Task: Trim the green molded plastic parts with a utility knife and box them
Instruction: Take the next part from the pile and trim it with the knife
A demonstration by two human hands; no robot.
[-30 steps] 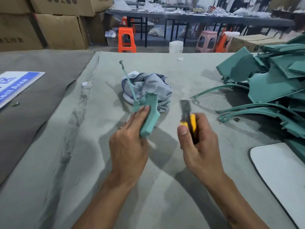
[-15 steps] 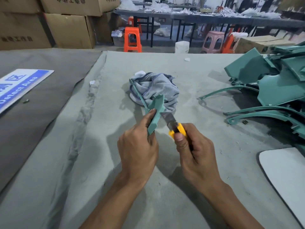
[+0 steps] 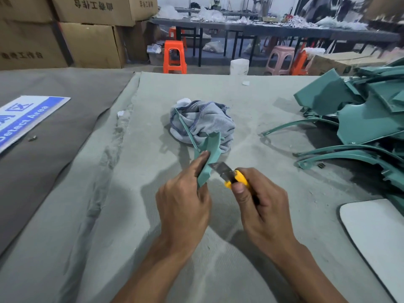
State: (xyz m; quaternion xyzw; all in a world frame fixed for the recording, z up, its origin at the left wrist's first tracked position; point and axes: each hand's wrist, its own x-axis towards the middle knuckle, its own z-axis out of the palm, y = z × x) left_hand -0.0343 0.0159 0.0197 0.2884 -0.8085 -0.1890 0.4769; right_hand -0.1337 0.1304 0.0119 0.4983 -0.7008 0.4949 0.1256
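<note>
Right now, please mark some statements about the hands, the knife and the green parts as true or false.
1. The left hand holds a green plastic part. True.
2. The right hand holds a pair of scissors. False: it holds a yellow utility knife with the blade out.
3. The knife blade meets the edge of the held part. True.
4. The pile of green parts lies at the left of the table. False: it lies at the right.
5. A crumpled grey cloth lies on the table beyond the hands. True.
6. The blue and white sign stands upright. False: it lies flat at the left.
</note>
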